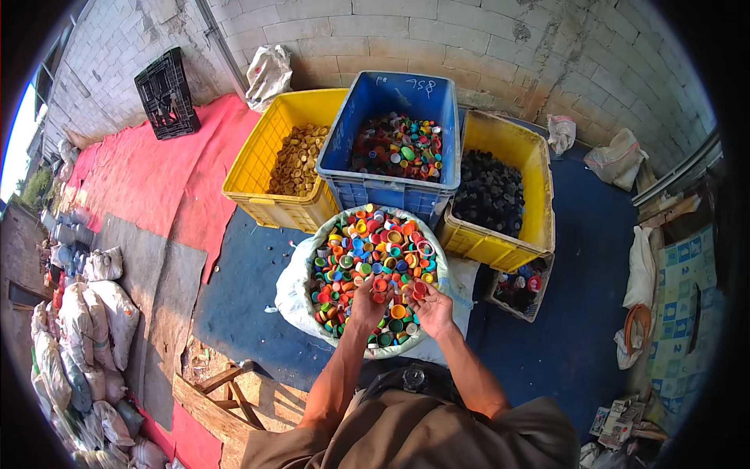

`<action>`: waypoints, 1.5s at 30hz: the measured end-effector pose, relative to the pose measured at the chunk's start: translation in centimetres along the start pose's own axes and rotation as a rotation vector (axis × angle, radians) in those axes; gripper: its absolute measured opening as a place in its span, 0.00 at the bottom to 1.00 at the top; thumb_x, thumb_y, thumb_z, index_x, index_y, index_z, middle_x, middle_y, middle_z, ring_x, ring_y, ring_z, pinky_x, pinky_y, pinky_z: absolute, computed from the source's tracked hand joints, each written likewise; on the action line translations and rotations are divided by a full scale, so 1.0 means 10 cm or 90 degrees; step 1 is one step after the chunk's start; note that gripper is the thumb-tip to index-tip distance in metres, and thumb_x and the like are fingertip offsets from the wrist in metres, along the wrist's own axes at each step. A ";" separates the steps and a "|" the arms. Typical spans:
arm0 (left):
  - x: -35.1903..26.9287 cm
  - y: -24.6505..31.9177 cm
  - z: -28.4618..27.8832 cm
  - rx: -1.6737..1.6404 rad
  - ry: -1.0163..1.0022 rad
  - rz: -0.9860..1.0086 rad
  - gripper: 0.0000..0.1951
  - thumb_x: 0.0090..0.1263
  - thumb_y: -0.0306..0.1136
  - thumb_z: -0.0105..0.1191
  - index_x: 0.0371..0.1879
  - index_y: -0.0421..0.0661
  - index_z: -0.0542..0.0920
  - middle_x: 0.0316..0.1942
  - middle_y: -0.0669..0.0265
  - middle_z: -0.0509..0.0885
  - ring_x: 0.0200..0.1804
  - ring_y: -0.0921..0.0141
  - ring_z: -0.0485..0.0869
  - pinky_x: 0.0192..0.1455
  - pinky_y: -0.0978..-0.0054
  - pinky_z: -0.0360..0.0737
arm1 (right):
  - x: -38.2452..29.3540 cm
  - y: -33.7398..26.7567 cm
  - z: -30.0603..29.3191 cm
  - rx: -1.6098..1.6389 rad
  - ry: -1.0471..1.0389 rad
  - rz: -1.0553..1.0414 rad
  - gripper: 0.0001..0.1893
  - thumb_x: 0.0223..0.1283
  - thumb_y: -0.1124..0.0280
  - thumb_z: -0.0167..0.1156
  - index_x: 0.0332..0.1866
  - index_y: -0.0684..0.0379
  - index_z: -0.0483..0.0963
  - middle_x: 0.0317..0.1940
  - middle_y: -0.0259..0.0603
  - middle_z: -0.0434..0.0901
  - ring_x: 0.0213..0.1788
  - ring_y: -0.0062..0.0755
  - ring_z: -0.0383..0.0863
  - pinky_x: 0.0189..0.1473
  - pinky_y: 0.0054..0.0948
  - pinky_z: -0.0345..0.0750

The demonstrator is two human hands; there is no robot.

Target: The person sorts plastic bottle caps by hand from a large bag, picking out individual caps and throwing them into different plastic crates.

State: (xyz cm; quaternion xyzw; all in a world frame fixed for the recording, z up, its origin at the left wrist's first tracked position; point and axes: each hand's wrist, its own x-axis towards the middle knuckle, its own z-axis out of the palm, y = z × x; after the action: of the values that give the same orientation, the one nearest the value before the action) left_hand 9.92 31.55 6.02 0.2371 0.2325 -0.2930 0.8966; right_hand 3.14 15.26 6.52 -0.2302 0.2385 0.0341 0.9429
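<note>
A white woven sack with its rim rolled down stands in front of me, full of mixed plastic bottle caps. Over its near half, my left hand has a red cap at its fingertips. My right hand is palm up beside it, with red caps resting on its curled fingers. Behind the sack, a blue plastic crate holds mixed-colour caps. The left yellow crate contains yellow caps, and the right yellow crate contains black ones.
Partly under the right yellow crate is a small crate with dark and coloured caps. A wooden frame lies at lower left. Filled sacks crowd the far left. A black plastic pallet leans on the block wall.
</note>
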 end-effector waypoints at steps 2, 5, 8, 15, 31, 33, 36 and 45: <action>0.11 0.04 0.19 -0.037 0.022 -0.010 0.14 0.73 0.40 0.46 0.45 0.41 0.72 0.46 0.59 0.78 0.46 0.64 0.78 0.52 0.67 0.77 | 0.08 -0.02 0.04 0.012 0.024 -0.019 0.27 0.45 0.75 0.49 0.56 0.68 0.67 0.53 0.47 0.74 0.57 0.42 0.74 0.59 0.35 0.71; 0.37 0.13 0.27 -0.027 -0.036 -0.021 0.18 0.73 0.45 0.43 0.46 0.40 0.72 0.46 0.59 0.78 0.49 0.64 0.77 0.56 0.65 0.73 | 0.27 -0.07 0.12 0.029 0.032 -0.070 0.26 0.45 0.74 0.50 0.55 0.68 0.68 0.51 0.47 0.75 0.56 0.42 0.74 0.59 0.35 0.72; 0.59 0.20 0.48 -0.027 -0.048 -0.016 0.19 0.72 0.46 0.43 0.46 0.41 0.73 0.45 0.59 0.79 0.48 0.64 0.76 0.56 0.66 0.72 | 0.48 -0.20 0.26 0.039 0.034 -0.099 0.25 0.45 0.74 0.50 0.53 0.68 0.69 0.50 0.47 0.76 0.55 0.41 0.75 0.60 0.35 0.71; 1.07 0.35 0.81 -0.050 -0.044 -0.022 0.23 0.70 0.48 0.46 0.48 0.37 0.71 0.46 0.57 0.77 0.51 0.62 0.74 0.59 0.65 0.68 | 0.96 -0.57 0.65 0.093 0.042 -0.173 0.17 0.47 0.74 0.50 0.44 0.70 0.71 0.44 0.49 0.77 0.54 0.44 0.75 0.62 0.37 0.71; 0.29 0.72 0.20 0.284 0.044 0.215 0.23 0.66 0.43 0.53 0.58 0.48 0.69 0.50 0.69 0.78 0.42 0.77 0.72 0.45 0.75 0.67 | 0.60 -0.28 0.28 -0.949 0.063 -0.540 0.30 0.50 0.78 0.61 0.62 0.62 0.63 0.51 0.48 0.78 0.57 0.46 0.74 0.59 0.37 0.69; -0.08 0.49 -0.17 0.329 0.104 0.198 0.22 0.67 0.38 0.53 0.57 0.45 0.69 0.42 0.73 0.79 0.36 0.80 0.71 0.39 0.79 0.67 | 0.27 0.10 -0.07 -1.050 0.014 -0.497 0.30 0.49 0.77 0.62 0.62 0.59 0.64 0.45 0.36 0.81 0.51 0.42 0.74 0.57 0.43 0.66; -0.54 0.13 -0.69 0.427 0.208 0.255 0.21 0.64 0.38 0.57 0.53 0.42 0.72 0.38 0.71 0.77 0.36 0.78 0.73 0.37 0.78 0.70 | -0.16 0.36 -0.30 -1.187 -0.114 -0.399 0.35 0.47 0.73 0.66 0.64 0.59 0.63 0.46 0.37 0.80 0.52 0.40 0.71 0.57 0.41 0.63; -1.16 -0.49 -1.15 0.645 0.286 0.327 0.19 0.61 0.30 0.61 0.48 0.38 0.73 0.35 0.64 0.83 0.34 0.77 0.79 0.36 0.79 0.75 | -0.21 0.47 -0.43 -1.325 -0.231 -0.313 0.43 0.44 0.65 0.70 0.68 0.59 0.58 0.51 0.36 0.78 0.54 0.39 0.68 0.59 0.45 0.58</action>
State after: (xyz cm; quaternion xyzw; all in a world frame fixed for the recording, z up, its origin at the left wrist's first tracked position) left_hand -4.75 39.35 2.14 0.7384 0.1833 -0.0843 0.6435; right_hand -1.44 17.57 2.18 -0.9502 -0.1032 0.0635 0.2872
